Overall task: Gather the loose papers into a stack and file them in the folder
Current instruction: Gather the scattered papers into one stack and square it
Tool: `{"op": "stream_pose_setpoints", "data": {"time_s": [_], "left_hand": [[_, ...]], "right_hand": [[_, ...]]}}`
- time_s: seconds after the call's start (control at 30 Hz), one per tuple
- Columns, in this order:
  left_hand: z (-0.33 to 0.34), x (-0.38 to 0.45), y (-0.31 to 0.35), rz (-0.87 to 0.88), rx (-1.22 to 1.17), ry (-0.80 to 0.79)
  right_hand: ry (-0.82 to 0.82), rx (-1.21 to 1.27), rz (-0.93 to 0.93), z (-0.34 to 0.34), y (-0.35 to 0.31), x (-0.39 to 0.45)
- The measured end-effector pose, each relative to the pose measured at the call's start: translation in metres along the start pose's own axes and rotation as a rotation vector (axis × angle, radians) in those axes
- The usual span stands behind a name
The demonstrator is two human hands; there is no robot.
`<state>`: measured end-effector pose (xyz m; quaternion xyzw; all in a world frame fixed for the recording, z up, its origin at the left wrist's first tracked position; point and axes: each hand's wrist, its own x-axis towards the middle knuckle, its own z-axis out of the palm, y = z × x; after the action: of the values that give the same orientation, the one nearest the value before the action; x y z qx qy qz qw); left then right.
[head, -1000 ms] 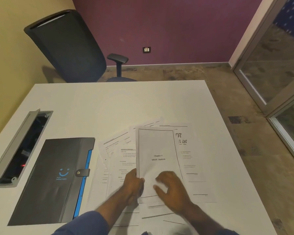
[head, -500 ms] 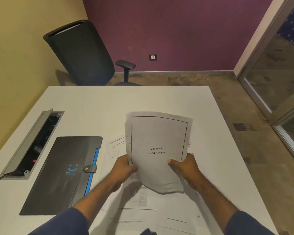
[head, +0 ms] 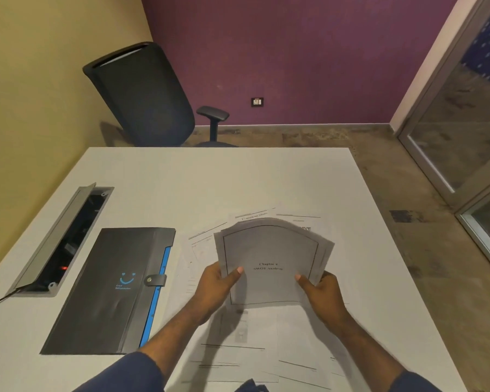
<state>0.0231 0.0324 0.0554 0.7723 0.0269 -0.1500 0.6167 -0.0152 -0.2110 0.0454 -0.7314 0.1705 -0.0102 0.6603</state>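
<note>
A thin sheaf of papers (head: pixel 269 250), its top page reading "Chapter 4 SWOT Analysis", is lifted above the white table (head: pixel 198 182) and bows upward. My left hand (head: pixel 214 287) grips its left edge, thumb on the front. Its right edge is pinched by my right hand (head: pixel 323 292). More loose sheets (head: pixel 238 343) lie spread on the table beneath and beyond the sheaf. The dark folder (head: pixel 108 290), closed with a snap tab and showing a blue edge, lies flat to the left of my hands.
An open grey cable tray (head: pixel 60 239) is sunk into the table at the far left, a cable running off the edge. A black office chair (head: pixel 142 94) stands behind the table. Glass doors (head: pixel 464 131) are on the right.
Both hands went from pressing on the papers on the table to lifting a sheaf off it. Since half a second ago the sheaf has bowed and more pages show behind the top one.
</note>
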Motion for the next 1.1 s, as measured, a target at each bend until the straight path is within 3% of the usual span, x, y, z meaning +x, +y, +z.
{"op": "stream_pose_setpoints", "data": {"time_s": [0.1,0.2,0.3,0.5,0.67,0.83,1.1], "left_hand": [[-0.006,0.002,-0.021,-0.031,0.179,0.155],[-0.022,-0.004,-0.052,-0.226,0.516,0.294],[-0.028,-0.015,-0.072,-0.408,0.789,0.279],[-0.016,-0.022,-0.079,-0.501,0.902,0.269],[-0.010,-0.022,-0.084,-0.516,0.681,0.236],[-0.019,-0.024,-0.085,-0.385,0.475,0.223],[-0.077,-0.024,-0.061,-0.261,0.356,0.283]], "right_hand": [[-0.001,-0.033,-0.033,-0.009,-0.004,0.005],[0.008,-0.076,-0.021,-0.020,-0.005,0.010],[0.029,-0.141,0.003,-0.027,-0.001,0.012],[0.038,-0.194,0.081,-0.028,0.005,0.007],[0.056,-0.192,0.090,-0.026,0.004,0.002],[0.073,-0.192,0.094,-0.025,0.003,0.001],[0.139,-0.177,0.085,-0.031,0.000,0.008]]}}
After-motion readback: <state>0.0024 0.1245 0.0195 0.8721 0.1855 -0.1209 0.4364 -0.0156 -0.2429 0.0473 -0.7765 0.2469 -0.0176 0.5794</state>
